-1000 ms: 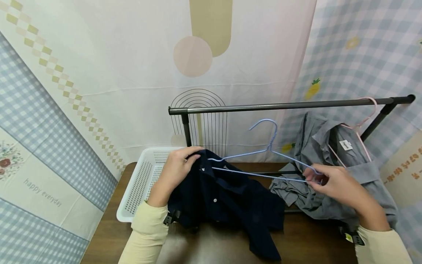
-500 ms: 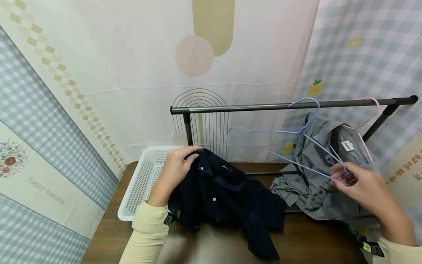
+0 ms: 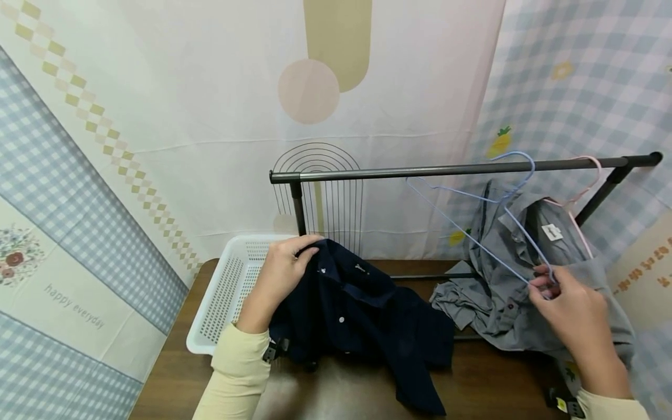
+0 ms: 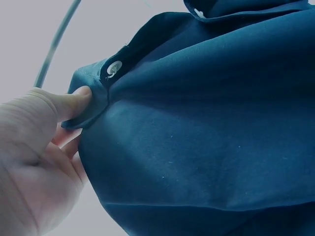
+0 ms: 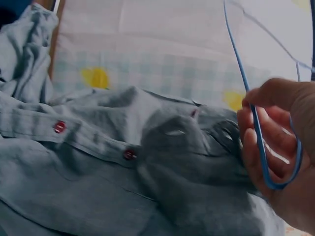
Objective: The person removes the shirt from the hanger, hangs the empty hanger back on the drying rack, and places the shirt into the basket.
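My left hand (image 3: 283, 271) pinches the collar area of a dark navy shirt (image 3: 362, 309) between thumb and fingers. The left wrist view shows the thumb (image 4: 78, 101) on the cloth near a white button (image 4: 114, 68). The shirt hangs down over the table, its far sleeve trailing to the lower right. At the right, my right hand (image 3: 574, 306) grips one end of a blue wire hanger (image 3: 472, 239). The hanger is tilted, its hook up by the rail and its other end pointing up and left. It is apart from the navy shirt.
A black rail (image 3: 399, 172) on posts spans the table (image 3: 173, 344). From its right end a grey shirt (image 3: 504, 297) hangs on a pink hanger (image 3: 598, 175), just behind my right hand. A white perforated basket (image 3: 210, 315) stands at the left, behind my left hand.
My right hand has drawn the blue hanger away from the navy shirt's collar to the right and tipped its free end upward. The left hand stays at the collar.
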A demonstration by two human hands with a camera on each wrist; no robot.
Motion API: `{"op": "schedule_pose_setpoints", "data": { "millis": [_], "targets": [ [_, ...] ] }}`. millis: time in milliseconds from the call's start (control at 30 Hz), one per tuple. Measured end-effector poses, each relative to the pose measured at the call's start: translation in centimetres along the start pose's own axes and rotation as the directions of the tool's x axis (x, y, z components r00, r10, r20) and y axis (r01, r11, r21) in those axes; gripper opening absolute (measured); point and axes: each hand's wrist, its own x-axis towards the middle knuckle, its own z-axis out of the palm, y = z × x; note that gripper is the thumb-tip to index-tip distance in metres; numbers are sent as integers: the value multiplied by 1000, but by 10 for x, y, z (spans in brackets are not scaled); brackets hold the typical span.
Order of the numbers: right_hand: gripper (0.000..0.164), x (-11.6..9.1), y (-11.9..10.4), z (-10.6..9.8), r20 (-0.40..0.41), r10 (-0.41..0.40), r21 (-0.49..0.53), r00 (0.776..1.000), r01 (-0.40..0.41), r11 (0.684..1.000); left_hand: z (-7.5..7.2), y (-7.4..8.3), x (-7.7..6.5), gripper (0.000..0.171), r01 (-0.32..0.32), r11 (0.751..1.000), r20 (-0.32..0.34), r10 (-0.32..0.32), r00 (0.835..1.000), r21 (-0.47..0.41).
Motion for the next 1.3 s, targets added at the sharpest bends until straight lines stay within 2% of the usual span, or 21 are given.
{"op": "schedule_pose_setpoints", "data": {
  "millis": [100, 300, 500, 667, 733, 867, 967, 1033, 1167, 1300],
  "targets": [
    [24, -5, -3, 6, -13, 73, -16, 997, -73, 997, 2, 1, 0, 22, 0, 1000, -1, 0, 1000, -18],
    [27, -18, -8, 18, -90, 154, -10, 984, -155, 988, 7, 5, 0, 23, 0, 1000, -15, 0, 1000, -28],
    [49, -25, -15, 23, -56, 258, -42, 965, -260, 965, 22, 13, -2, 24, -5, 998, -61, 1, 998, -55],
    [72, -29, -23, 21, -86, 287, -86, 954, -294, 952, 44, 23, -7, 26, 9, 995, -38, -12, 999, -96],
    [76, -31, -25, 19, -127, 256, -94, 958, -268, 959, 53, 26, -9, 26, 9, 995, 3, -9, 1000, -98],
    [75, -35, -29, 16, -216, 111, -116, 970, -138, 984, 65, 31, -14, 32, 13, 990, 113, 3, 994, -139],
    [75, -34, -33, 14, -277, 3, -104, 961, -33, 994, 68, 32, -17, 36, 19, 984, 163, 10, 987, -175],
    [74, -33, -38, 14, -302, -42, -84, 952, 17, 996, 66, 32, -19, 37, 14, 987, 165, 13, 986, -162],
    [73, -30, -51, 15, -313, -96, -37, 945, 89, 995, 58, 25, -25, 38, -15, 999, 126, 21, 992, -43],
    [72, -29, -64, 21, -318, -150, 3, 936, 159, 987, 48, 12, -40, 40, -37, 995, 56, 32, 998, 90]
  ]
}}
